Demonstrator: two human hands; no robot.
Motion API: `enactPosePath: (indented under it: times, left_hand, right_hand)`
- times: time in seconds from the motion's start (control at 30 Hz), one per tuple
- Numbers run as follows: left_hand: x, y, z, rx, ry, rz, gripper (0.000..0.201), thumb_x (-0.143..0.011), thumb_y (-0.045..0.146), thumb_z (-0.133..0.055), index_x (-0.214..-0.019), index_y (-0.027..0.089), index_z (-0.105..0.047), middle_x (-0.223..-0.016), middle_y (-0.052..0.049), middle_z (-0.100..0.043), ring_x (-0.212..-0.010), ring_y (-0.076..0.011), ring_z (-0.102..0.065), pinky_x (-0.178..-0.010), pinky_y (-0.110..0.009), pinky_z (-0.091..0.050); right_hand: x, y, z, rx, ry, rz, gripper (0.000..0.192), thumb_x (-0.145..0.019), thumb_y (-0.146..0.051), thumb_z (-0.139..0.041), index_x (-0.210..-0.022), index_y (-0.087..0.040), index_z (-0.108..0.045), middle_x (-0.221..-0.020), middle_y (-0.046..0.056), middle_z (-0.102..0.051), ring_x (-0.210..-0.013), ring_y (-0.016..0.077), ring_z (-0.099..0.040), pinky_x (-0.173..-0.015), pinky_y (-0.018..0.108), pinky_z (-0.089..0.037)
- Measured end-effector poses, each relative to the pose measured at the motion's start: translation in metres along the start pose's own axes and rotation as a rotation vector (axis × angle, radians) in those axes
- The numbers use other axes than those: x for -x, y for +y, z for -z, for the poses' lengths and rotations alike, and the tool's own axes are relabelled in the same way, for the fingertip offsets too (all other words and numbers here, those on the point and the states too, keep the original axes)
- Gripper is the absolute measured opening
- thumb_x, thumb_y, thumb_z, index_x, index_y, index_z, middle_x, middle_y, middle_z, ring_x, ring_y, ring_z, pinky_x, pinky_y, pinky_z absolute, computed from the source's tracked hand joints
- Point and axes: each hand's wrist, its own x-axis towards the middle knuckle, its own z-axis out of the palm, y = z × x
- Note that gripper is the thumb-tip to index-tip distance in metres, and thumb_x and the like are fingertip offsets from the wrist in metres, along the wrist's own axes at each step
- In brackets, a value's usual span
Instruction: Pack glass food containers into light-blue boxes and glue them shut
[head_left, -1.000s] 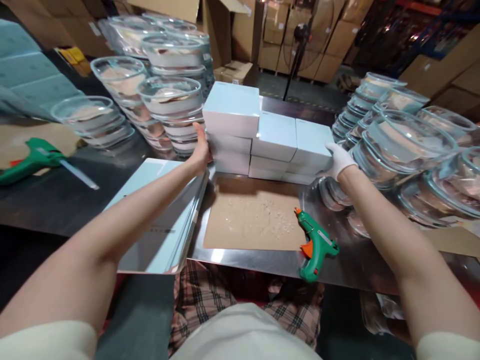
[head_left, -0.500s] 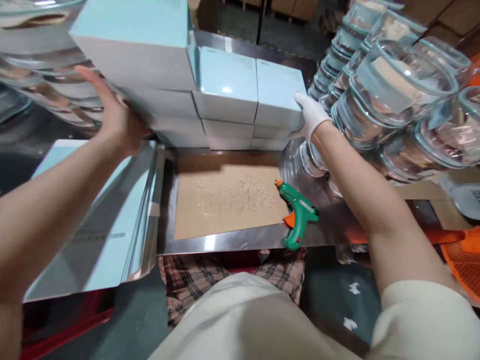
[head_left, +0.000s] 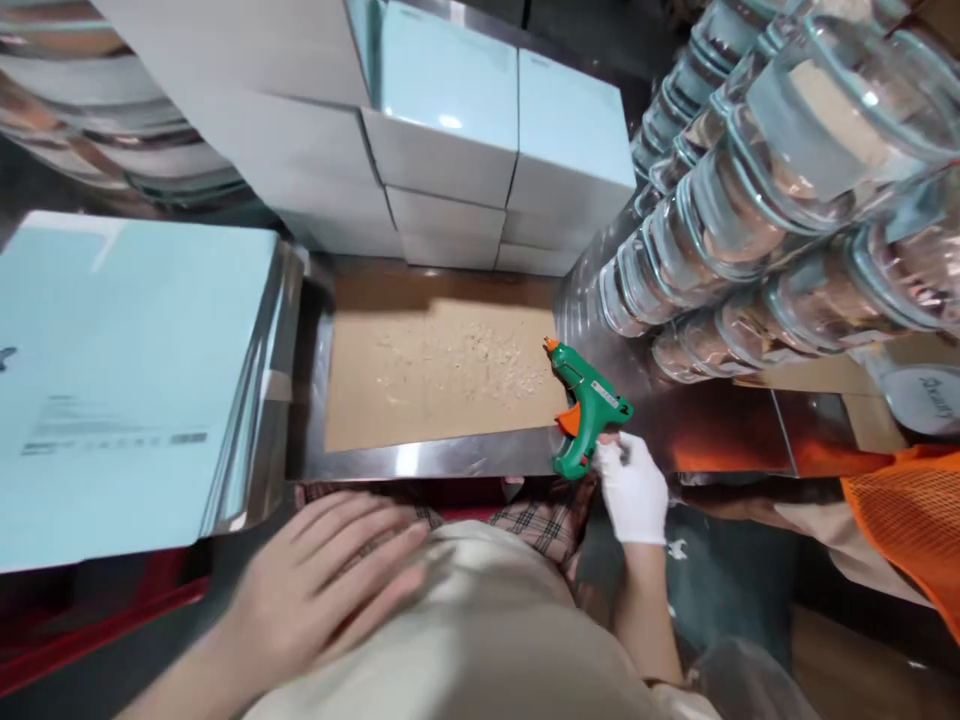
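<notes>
Where the steel table (head_left: pixel 450 462) ends nearest the person, the green glue gun (head_left: pixel 587 418) lies on its side, its orange nozzle aimed toward 11 o'clock over the brown card sheet (head_left: pixel 442 375) and its handle butt hanging at the lip. The gloved right hand (head_left: pixel 634 490), at 5 o'clock from the gun, has its fingertips just at the handle; whether they have closed on it I cannot tell. The bare left hand (head_left: pixel 330 580) lies flat and spread on the person's lap, holding nothing.

The gun looks light, stiff plastic and not fragile, though the nozzle may be hot, so the handle below the orange trigger is the sensible place to take it.

Room is tight: stacked glass bowls (head_left: pixel 757 200) crowd in at 2 o'clock, pale blue boxes (head_left: pixel 480 150) stand at 12, flat carton blanks (head_left: pixel 127 380) at 9. The open space is over the card sheet.
</notes>
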Motion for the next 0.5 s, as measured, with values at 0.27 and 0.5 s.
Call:
enactPosePath:
  times: [0.27, 0.5]
  left_hand:
    - [-0.008, -0.033, -0.125, -0.307, 0.032, -0.126, 0.071, -0.101, 0.040, -0.061, -0.166, 0.035, -0.033, -0.139, -0.011, -0.072, -0.125, -0.0326, -0.069, -0.104, -0.051, -0.054]
    - [-0.005, -0.049, -0.134, -0.399, 0.118, -0.237, 0.045, -0.101, 0.041, -0.064, -0.139, 0.017, -0.066, -0.126, -0.017, -0.075, -0.115, -0.0308, -0.069, -0.111, -0.048, -0.048]
  right_hand:
    - [-0.034, -0.014, -0.020, -0.137, -0.117, -0.013, 0.046, -0.061, -0.054, -0.082, -0.090, -0.023, -0.065, -0.094, 0.009, -0.078, -0.097, 0.0308, -0.074, -0.082, 0.036, -0.056]
    - [-0.034, -0.001, -0.015, -0.772, -0.310, -0.060, 0.031, -0.064, -0.045, -0.074, -0.073, -0.020, -0.060, -0.060, 0.001, -0.064, -0.058, 0.0198, -0.066, -0.053, 0.029, -0.052]
